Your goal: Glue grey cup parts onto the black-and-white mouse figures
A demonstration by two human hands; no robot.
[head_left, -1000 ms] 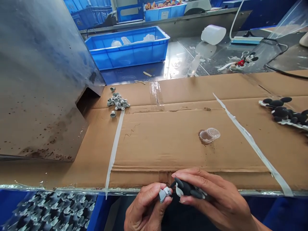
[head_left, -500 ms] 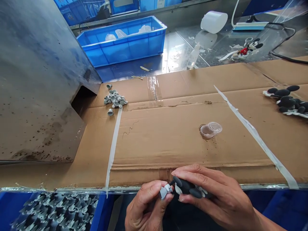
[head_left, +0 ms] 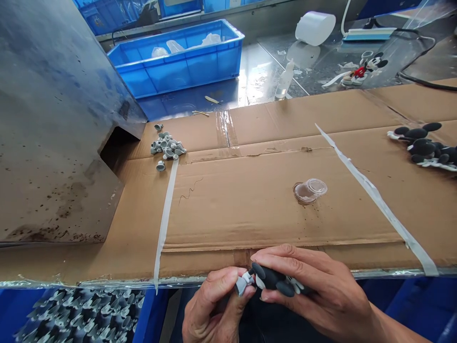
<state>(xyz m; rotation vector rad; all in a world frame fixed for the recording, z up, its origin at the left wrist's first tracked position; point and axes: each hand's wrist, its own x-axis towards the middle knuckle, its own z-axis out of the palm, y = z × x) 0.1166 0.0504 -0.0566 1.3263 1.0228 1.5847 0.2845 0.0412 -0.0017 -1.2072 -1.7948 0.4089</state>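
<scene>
My right hand (head_left: pixel 314 290) grips a black mouse-figure head (head_left: pixel 274 280) just below the near edge of the cardboard-covered bench (head_left: pixel 250 205). My left hand (head_left: pixel 214 309) pinches a small grey part (head_left: pixel 242 283) and holds it against the head's left end. Both hands are closed on their pieces and touch each other. A heap of small grey parts (head_left: pixel 164 148) lies at the back left of the cardboard. Several black figure heads (head_left: pixel 424 146) lie at the right edge. A small clear cup with its lid (head_left: pixel 309 189) stands mid-right.
A stained metal panel (head_left: pixel 53 124) rises on the left. A blue bin (head_left: pixel 178 59) with bags sits behind on a shiny table, beside a small bottle (head_left: pixel 284 83), a white container (head_left: pixel 314 27) and a finished mouse figure (head_left: pixel 364 70). A bin of grey parts (head_left: pixel 78 314) sits at lower left.
The view has tipped slightly downward. My hands stay together, pressing the grey part onto the black head, with only small shifts of the fingers.
</scene>
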